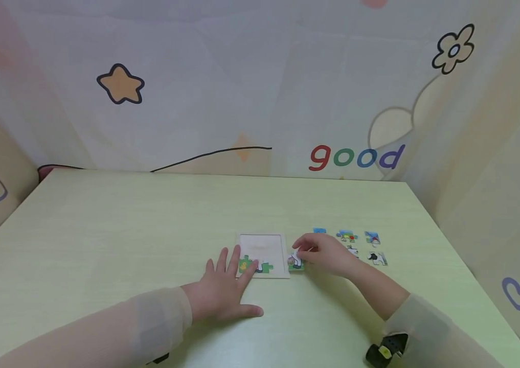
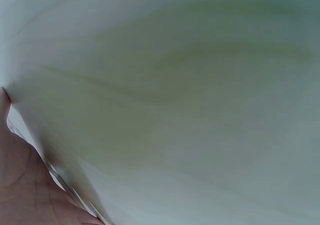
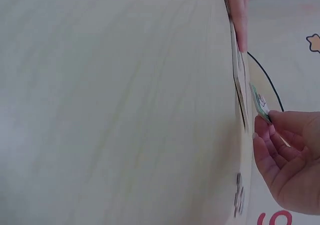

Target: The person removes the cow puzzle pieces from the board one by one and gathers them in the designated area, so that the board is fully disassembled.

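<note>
A square puzzle frame [image 1: 264, 276] lies on the table, with green puzzle pieces [image 1: 244, 263] along its lower side. Spread fingers of my left hand [image 1: 223, 289] rest on the frame's lower left part and over those pieces. Just right of the frame, my right hand [image 1: 326, 254] pinches a puzzle piece [image 1: 295, 262] between thumb and fingers. In the right wrist view this puzzle piece [image 3: 260, 104] is tilted and held above the table. The left wrist view shows mostly pale sleeve cloth and part of the left palm [image 2: 30, 185].
Several loose puzzle pieces [image 1: 377, 258] lie to the right of the frame, some partly hidden behind the right hand. The pale table [image 1: 126, 225] meets a printed cloth backdrop [image 1: 204, 76] along its back edge. A dark device [image 1: 386, 350] sits at the right sleeve.
</note>
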Action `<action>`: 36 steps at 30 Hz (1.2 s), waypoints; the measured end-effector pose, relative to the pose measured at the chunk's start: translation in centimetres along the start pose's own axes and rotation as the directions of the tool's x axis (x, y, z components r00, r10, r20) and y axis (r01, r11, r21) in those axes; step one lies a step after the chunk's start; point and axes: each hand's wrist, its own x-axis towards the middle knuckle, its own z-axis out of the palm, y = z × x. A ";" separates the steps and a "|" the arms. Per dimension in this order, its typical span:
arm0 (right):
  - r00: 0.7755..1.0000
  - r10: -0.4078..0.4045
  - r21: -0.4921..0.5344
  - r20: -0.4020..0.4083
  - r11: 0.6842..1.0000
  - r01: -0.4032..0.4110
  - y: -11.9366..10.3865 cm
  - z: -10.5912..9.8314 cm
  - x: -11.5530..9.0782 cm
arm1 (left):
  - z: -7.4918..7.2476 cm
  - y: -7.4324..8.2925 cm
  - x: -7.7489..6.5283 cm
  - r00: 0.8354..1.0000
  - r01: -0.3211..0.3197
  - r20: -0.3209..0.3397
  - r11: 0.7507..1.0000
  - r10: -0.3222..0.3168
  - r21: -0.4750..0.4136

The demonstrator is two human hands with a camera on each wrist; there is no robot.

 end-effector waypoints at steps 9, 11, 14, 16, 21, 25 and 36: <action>0.999 0.033 0.138 -0.004 0.990 -0.033 2.3 -1.9 -2.2 | 1.2 -0.4 0.6 0.999 -0.012 -0.030 0.999 0.013 0.031; 0.999 0.046 0.162 -0.009 0.986 -0.044 2.9 -2.4 -2.8 | 1.0 -0.3 0.6 1.000 -0.006 -0.023 1.000 0.006 0.028; 0.998 0.062 0.184 -0.019 0.981 -0.057 3.7 -2.9 -3.6 | 0.5 -0.2 0.4 1.000 0.000 -0.017 1.000 0.001 0.027; 0.997 0.071 0.200 -0.019 0.977 -0.066 4.2 -3.2 -4.0 | 0.2 -0.1 0.3 1.000 0.001 -0.017 1.000 0.000 0.024; 0.997 0.076 0.228 -0.010 0.971 -0.072 5.1 -3.5 -4.9 | 0.0 0.0 0.0 1.000 0.003 0.001 1.000 -0.003 0.020; 0.997 0.075 0.216 -0.019 0.974 -0.069 5.6 -3.9 -5.5 | 0.0 0.0 -0.1 1.000 0.005 -0.009 1.000 -0.005 0.006; 0.994 0.107 0.226 -0.039 0.970 -0.095 7.5 -4.9 -7.2 | 0.0 0.0 -0.3 1.000 -0.004 -0.017 1.000 0.004 -0.011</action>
